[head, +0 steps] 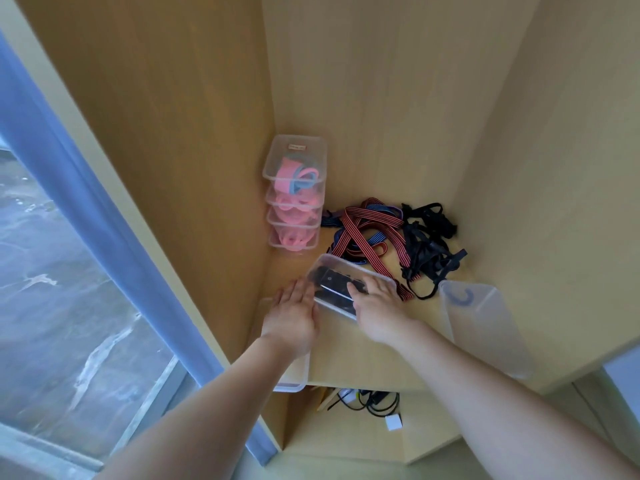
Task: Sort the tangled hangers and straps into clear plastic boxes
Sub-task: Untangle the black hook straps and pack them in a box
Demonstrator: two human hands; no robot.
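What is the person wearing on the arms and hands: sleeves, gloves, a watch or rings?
Nothing that shows. Both forearms are bare, and no sleeve reaches into the view. The left hand and the right hand have no gloves. I see no watch, bracelet or ring on either one, and no markings.

box label illegible, lower cables partly hidden

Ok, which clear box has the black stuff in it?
The box under the right hand; stacked boxes hold pink things, the right box a blue piece.
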